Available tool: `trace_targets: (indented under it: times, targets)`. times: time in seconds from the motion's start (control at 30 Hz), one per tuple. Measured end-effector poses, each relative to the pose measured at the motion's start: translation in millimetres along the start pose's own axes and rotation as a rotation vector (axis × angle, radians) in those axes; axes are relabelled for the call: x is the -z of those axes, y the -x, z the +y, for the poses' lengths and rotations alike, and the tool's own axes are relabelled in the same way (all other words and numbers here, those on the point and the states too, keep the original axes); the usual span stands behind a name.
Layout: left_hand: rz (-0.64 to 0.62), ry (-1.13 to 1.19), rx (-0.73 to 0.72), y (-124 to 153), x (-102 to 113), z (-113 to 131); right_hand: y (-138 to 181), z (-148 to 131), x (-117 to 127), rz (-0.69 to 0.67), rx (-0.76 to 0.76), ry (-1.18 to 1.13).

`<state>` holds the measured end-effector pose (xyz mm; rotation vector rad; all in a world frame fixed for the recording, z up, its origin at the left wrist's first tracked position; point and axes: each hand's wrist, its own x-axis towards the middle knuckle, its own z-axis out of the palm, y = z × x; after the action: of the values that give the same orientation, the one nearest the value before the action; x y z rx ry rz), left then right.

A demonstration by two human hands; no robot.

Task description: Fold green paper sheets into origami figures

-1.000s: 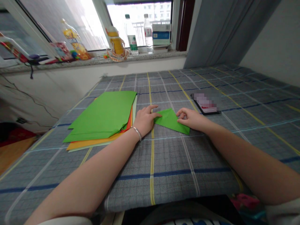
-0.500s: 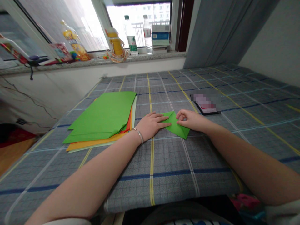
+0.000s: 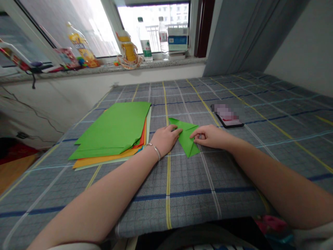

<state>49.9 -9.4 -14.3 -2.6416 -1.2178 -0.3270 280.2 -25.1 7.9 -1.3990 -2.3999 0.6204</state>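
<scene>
Green folded paper [image 3: 186, 137] lies between the left grip [image 3: 165, 140], open against its edge, and the right grip [image 3: 210, 136], pinch unclear; lifting either could let the fold spring loose.

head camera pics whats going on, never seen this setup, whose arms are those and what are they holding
These pictures come from one camera worn on a person's head, looking down, so the two arms are that person's own. The left hand and right hand both touch a folded piece of green paper lying on a checked grey cloth. Beside it sits a stack of coloured paper sheets, and a phone with a blurred screen lies further off.
</scene>
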Motion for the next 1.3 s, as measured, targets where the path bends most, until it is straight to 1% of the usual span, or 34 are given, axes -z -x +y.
trace_targets:
  times: [0.13,0.23,0.33,0.43,0.5,0.67,0.77,0.83,0.93,1.07,1.2,1.3]
  targets:
    - [0.015,0.172,-0.083,0.5,-3.6,-2.7,0.9,1.6,-0.7,-0.011,0.045,0.022]
    - [-0.009,0.294,-0.165,-0.8,-7.0,-5.2,2.2,3.7,-0.7,-0.033,0.081,0.078]
    - [-0.061,0.338,-0.263,-2.8,-8.5,-6.5,3.8,4.7,-0.6,-0.037,0.115,0.162]
    - [-0.127,0.33,-0.309,-4.2,-7.2,-6.7,4.9,3.0,-1.1,-0.004,0.179,0.224]
    - [-0.164,0.307,-0.309,-4.0,-6.0,-6.3,5.2,0.7,-1.8,0.007,0.242,0.24]
    - [-0.225,0.212,-0.232,0.7,-3.3,-6.8,5.4,-2.4,-4.5,0.023,0.385,0.232]
    - [-0.307,0.208,-0.225,4.3,-1.2,-8.6,5.6,-1.0,-4.8,0.007,0.467,0.214]
    - [-0.334,0.214,-0.22,6.0,0.6,-9.7,5.7,0.1,-4.1,-0.004,0.498,0.21]
    - [-0.33,0.237,-0.223,8.3,3.9,-11.2,6.0,0.2,-2.8,-0.001,0.503,0.206]
    - [-0.271,0.301,-0.256,11.4,7.2,-13.6,6.2,-1.2,-2.0,0.0,0.494,0.202]
    - [-0.228,0.366,-0.301,10.2,2.8,-15.6,5.9,-1.3,-2.1,0.013,0.487,0.183]
    - [-0.227,0.413,-0.278,6.0,-2.6,-15.8,5.8,-2.0,-2.3,0.015,0.502,0.189]
